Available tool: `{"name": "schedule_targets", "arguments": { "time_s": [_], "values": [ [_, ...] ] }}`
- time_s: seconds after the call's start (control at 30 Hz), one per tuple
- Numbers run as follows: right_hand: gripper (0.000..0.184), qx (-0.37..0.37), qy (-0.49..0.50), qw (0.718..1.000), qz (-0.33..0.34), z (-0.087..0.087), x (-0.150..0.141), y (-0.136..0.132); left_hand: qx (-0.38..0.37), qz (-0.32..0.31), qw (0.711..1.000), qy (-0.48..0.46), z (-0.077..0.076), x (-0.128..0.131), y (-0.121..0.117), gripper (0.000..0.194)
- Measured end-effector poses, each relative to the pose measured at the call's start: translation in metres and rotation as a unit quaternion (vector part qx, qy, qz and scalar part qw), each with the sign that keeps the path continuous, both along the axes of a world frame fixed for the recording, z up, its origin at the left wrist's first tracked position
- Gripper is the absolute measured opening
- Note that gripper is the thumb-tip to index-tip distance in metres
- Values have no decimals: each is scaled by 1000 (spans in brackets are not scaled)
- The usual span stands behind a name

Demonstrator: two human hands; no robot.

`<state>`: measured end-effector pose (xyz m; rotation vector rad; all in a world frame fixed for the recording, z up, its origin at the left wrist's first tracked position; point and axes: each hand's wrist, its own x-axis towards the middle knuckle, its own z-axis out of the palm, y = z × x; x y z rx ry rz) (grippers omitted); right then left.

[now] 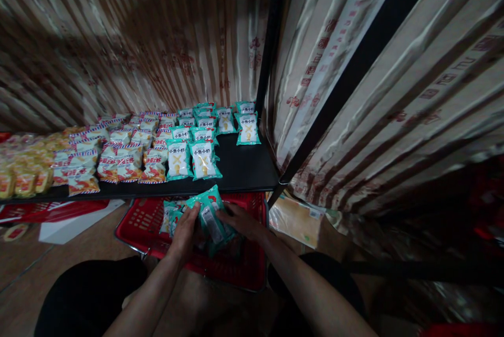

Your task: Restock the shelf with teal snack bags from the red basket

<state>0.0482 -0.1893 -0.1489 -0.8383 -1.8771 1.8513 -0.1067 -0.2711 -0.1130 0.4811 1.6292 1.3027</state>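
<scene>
My left hand point(186, 230) and my right hand point(241, 221) are closed on the two sides of a teal snack bag point(210, 215), its grey back panel facing up. A second teal edge shows below it, so I cannot tell if more than one bag is held. Both hands are over a red shopping basket point(136, 217), where more teal snack bags point(168, 216) lie on the left side. Just beyond, on a black shelf point(246, 169), stand rows of teal-and-white snack bags point(205, 159); a separate short row point(248, 129) is at the right end.
Striped snack bags point(120, 162) and yellow packs point(25, 182) fill the shelf's left part. A black post point(271, 38) and a slanting bar point(346, 80) frame the right end. Pleated printed sheeting point(189, 38) hangs behind. A cardboard box point(295, 219) is on the floor right of the basket.
</scene>
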Motion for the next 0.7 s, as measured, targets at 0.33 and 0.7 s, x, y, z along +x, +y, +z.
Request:
{"name": "schedule_targets", "arguments": {
  "time_s": [0.33, 0.7],
  "values": [
    [49, 90, -64, 992, -61, -5, 3, 1, -2, -42, 998, -39, -3, 25, -10, 48],
    [48, 153, -71, 984, -59, -2, 12, -10, 0, -26, 998, -58, -3, 28, -22, 39]
  ]
}}
